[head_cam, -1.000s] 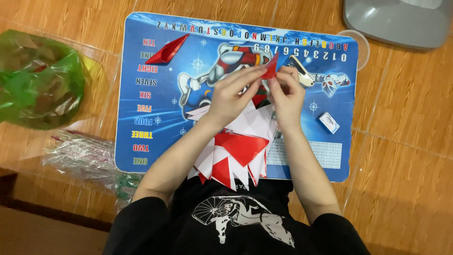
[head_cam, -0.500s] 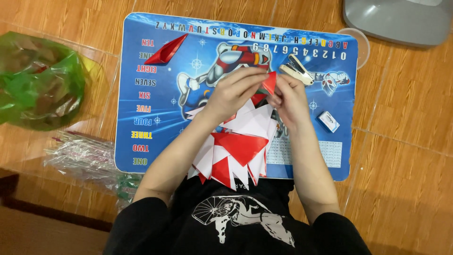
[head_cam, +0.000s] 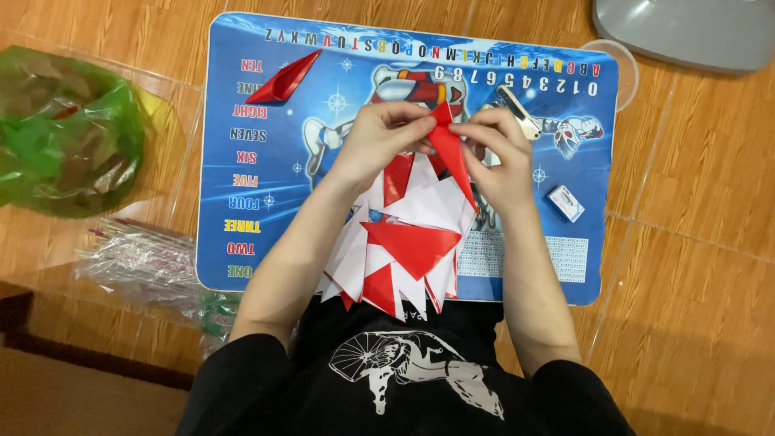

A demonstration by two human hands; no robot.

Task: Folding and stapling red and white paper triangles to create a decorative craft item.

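Observation:
Both hands meet over a blue printed play mat (head_cam: 299, 202) on a wooden floor. My left hand (head_cam: 379, 137) and my right hand (head_cam: 500, 157) pinch the top of a long, narrow folded red paper piece (head_cam: 452, 153) between them. Below my hands lies a loose pile of red and white paper triangles (head_cam: 408, 246). A finished folded red paper piece (head_cam: 284, 79) lies on the mat's upper left. A small stapler (head_cam: 517, 113) sits just behind my right hand.
A small staple box (head_cam: 565, 202) lies on the mat's right side. A green plastic bag (head_cam: 60, 133) sits at the left, with a clear packet of thin sticks (head_cam: 141, 258) below it. A grey object (head_cam: 686, 32) lies at the top right, a clear round lid (head_cam: 622, 69) beside it.
The red piece is now held up more plainly between both hands, its long point hanging down. My hands have shifted slightly apart.

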